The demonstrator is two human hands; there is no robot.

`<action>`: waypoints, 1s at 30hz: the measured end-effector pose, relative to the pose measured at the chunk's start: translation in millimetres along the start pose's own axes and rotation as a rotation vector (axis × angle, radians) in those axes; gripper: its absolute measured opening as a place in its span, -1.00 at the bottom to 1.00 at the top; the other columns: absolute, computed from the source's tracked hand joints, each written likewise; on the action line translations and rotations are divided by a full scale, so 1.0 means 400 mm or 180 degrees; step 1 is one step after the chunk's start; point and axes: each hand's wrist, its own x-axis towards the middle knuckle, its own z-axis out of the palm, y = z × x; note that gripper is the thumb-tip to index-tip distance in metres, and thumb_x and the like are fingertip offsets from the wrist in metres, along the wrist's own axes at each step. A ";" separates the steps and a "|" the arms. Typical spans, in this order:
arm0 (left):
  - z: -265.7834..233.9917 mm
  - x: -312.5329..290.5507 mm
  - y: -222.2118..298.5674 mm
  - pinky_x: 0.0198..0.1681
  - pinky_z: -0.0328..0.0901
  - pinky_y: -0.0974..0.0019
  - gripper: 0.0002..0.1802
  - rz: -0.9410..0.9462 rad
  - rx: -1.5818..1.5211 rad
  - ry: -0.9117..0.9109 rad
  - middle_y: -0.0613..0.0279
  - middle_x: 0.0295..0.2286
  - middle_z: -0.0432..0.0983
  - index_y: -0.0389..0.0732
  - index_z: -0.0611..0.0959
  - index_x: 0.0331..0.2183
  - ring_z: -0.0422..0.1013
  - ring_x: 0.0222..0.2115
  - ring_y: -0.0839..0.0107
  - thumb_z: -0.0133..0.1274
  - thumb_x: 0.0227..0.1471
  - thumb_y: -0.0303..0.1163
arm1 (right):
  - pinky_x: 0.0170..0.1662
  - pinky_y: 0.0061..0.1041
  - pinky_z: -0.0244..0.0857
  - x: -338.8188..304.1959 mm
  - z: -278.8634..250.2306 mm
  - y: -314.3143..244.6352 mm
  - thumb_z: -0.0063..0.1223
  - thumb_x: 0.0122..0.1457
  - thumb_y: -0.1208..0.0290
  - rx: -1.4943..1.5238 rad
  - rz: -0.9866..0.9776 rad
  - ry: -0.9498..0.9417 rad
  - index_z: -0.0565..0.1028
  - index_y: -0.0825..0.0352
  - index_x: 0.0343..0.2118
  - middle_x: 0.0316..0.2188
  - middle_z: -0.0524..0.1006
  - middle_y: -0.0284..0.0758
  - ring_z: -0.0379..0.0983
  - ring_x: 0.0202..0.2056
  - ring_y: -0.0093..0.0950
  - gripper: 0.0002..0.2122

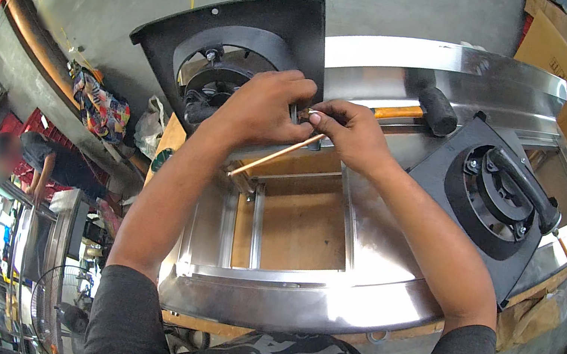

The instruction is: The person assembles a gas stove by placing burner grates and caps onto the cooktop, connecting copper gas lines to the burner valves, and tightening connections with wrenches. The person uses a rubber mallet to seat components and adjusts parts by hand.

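A small metal fitting [304, 114] is pinched between the thumb and forefinger of the right hand [353, 135], above the far side of the steel stove frame [388, 252]. The left hand [269, 105] is curled close beside it; whether anything is gripped there cannot be told. A thin copper tube [276, 154] is slanted over the frame's opening, one end reaching the right fingers. A black burner plate [292, 21] is tilted up at the frame's far-left edge, and a mallet [437, 111] is laid along its far side. The work would probably be best served if the tube were kept unbent and the fitting turned gently, so that any threads are not crossed. The left fingertips and the meeting of fitting and tube are hidden.
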 end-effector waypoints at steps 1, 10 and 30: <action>-0.001 -0.003 -0.002 -0.28 0.36 0.03 -0.63 0.0068 -0.0024 0.0006 0.04 -0.43 0.48 -0.21 0.55 -0.42 0.47 -0.34 -0.03 0.28 -0.24 -0.19 | -0.30 -0.57 0.37 0.004 0.004 -0.004 0.17 0.27 0.32 -0.0059 -0.0055 0.0014 0.62 0.44 -0.22 -0.41 0.62 -0.33 0.48 -0.39 -0.62 -0.76; 0.017 -0.049 0.013 -0.29 0.39 0.00 -0.56 0.0134 -0.0127 0.0116 0.05 -0.39 0.47 -0.20 0.56 -0.36 0.48 -0.33 -0.05 0.33 -0.17 -0.09 | -0.45 -0.56 0.26 -0.013 -0.002 -0.101 0.15 0.26 0.34 0.1121 0.1705 -0.0192 0.60 0.43 -0.30 -0.56 0.53 -0.38 0.41 -0.53 -0.59 -0.79; 0.081 -0.234 0.049 -0.13 0.43 0.07 -0.66 0.0617 -0.0537 0.0363 0.07 -0.20 0.52 -0.05 0.58 -0.07 0.50 -0.14 0.03 0.10 0.15 -0.14 | -0.66 -0.62 0.11 -0.091 0.042 -0.086 0.08 0.27 0.36 0.1302 0.1948 -0.0629 0.53 0.31 -0.29 -0.59 0.42 -0.45 0.23 -0.70 -0.64 -0.87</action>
